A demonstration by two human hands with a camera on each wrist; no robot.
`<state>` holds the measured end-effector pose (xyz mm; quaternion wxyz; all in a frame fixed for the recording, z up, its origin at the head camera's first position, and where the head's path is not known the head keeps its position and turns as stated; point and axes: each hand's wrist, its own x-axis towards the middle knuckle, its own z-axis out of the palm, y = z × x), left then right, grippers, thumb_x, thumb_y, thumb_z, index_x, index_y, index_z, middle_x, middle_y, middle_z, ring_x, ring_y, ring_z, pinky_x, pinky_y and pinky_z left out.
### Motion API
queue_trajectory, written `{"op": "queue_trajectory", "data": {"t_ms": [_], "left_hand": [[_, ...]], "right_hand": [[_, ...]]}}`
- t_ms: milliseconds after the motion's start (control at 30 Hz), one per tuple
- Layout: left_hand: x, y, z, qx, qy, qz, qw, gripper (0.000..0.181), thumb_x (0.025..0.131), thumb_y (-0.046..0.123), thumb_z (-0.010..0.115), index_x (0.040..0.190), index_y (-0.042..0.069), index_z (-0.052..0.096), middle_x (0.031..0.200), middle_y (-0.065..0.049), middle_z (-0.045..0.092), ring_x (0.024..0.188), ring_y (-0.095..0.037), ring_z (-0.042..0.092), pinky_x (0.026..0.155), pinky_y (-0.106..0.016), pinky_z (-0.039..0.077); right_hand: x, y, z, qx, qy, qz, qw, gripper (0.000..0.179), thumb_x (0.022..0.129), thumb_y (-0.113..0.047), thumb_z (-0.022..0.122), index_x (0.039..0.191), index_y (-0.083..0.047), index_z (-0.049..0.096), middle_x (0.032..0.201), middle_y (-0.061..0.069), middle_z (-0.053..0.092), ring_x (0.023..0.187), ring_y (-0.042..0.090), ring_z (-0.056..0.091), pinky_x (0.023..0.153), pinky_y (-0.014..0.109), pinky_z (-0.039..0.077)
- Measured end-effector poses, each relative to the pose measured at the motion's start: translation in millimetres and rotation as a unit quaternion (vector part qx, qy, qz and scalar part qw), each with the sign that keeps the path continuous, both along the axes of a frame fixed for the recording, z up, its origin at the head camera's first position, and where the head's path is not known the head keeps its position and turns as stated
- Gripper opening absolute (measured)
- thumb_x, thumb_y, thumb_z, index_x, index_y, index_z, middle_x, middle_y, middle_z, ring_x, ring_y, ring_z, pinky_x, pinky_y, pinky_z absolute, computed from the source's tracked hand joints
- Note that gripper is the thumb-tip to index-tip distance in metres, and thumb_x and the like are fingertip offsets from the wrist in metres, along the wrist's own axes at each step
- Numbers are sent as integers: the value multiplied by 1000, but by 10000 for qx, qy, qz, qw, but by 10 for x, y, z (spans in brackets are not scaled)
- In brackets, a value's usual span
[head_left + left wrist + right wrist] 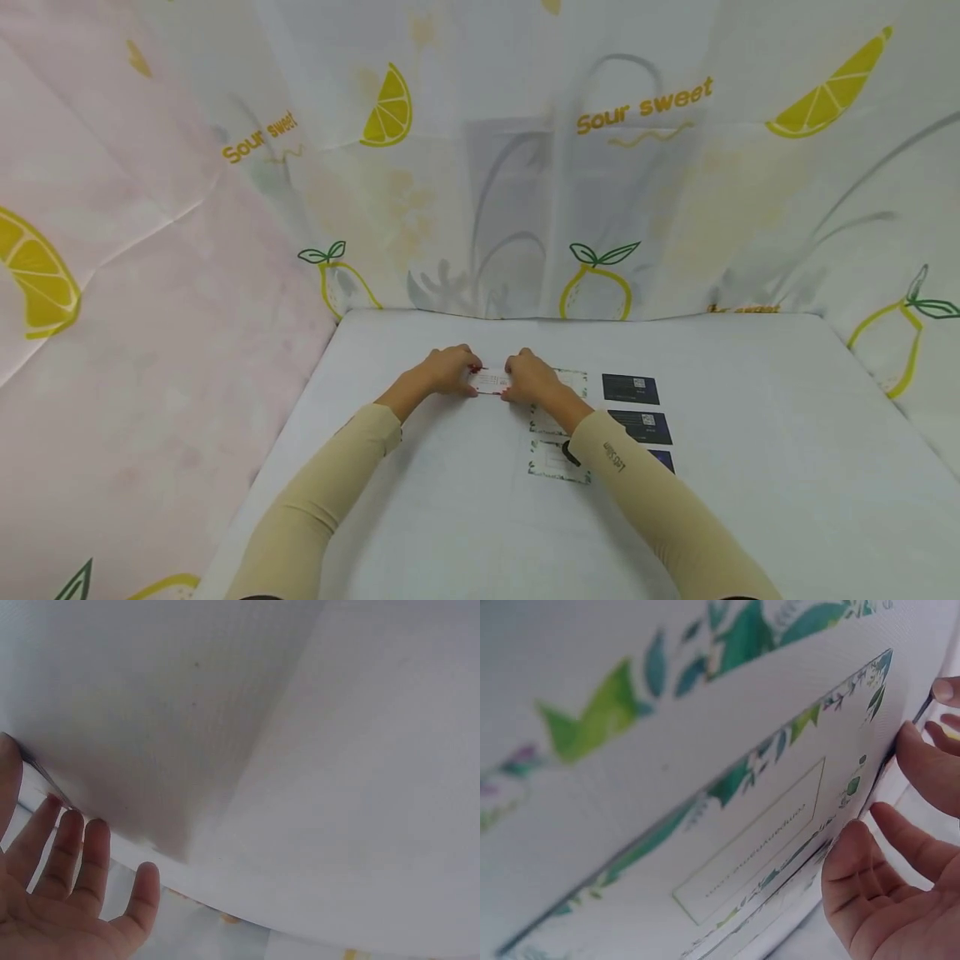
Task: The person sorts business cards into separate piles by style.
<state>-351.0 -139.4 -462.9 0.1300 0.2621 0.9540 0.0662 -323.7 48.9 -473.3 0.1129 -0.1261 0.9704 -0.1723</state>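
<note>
Maybe the leafy cards [551, 461] could slide if the right sleeve [645, 508] rubs them, as left hand [450, 371] and right hand [534, 379] each pinch one end of the card [491, 382] left of them.

The small card [491, 382] is showing white with red accents. Nearer the right edge of the white desk [780, 500], green leaves are bordering pale cards [557, 463]; dark cards [628, 389] are showing blue-black.

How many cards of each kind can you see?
Dark cards: 3
White cards with leafy borders: 3
White card with red patches: 1
Total: 7 cards in view, some partly hidden
</note>
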Motion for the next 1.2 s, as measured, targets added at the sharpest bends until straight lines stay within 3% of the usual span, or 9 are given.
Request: {"op": "queue_trajectory", "data": {"t_ms": [200,367,600,800,1067,1200], "left_hand": [[-11,-23,-45,120,19,8,9999,48,79,29,84,122,12,68,117,-5,62,105,-23,60,91,-50,47],[-20,-40,-44,240,26,-38,9997,47,78,27,85,120,11,70,117,-6,63,104,-23,61,91,-49,49],[-57,-101,-51,426,-16,-150,9990,44,80,29,83,120,12,72,118,-4,65,108,-22,61,92,-45,49],[-98,-124,-86,485,55,-289,9984,41,81,26,82,119,14,71,119,-3,65,109,-21,62,94,-44,48],[-107,-99,-101,627,-155,-156,9978,42,81,23,82,120,11,70,117,-4,65,110,-21,60,98,-41,47],[-89,-113,-122,639,-129,-123,9978,42,81,22,82,120,10,70,117,-4,65,111,-21,60,99,-41,46]], "right_hand": [[7,-8,20,-45,51,162,9998,45,82,-25,80,118,0,67,115,13,59,95,23,57,92,40,49],[5,39,59,-159,29,226,9996,38,84,-17,76,118,-1,68,119,13,62,110,27,59,99,42,47],[-23,75,63,-480,-73,56,9988,44,84,-21,79,122,-2,67,127,13,63,125,30,56,107,44,42],[-33,76,43,-497,-50,-18,9988,45,84,-22,80,123,-3,66,127,12,63,124,29,56,108,43,41],[-10,58,54,-379,-20,21,9993,43,84,-17,78,121,1,66,124,16,62,119,30,57,105,42,43],[3,60,26,-600,51,-115,9981,42,82,-16,79,118,1,67,123,16,64,119,31,58,105,42,44]]}}
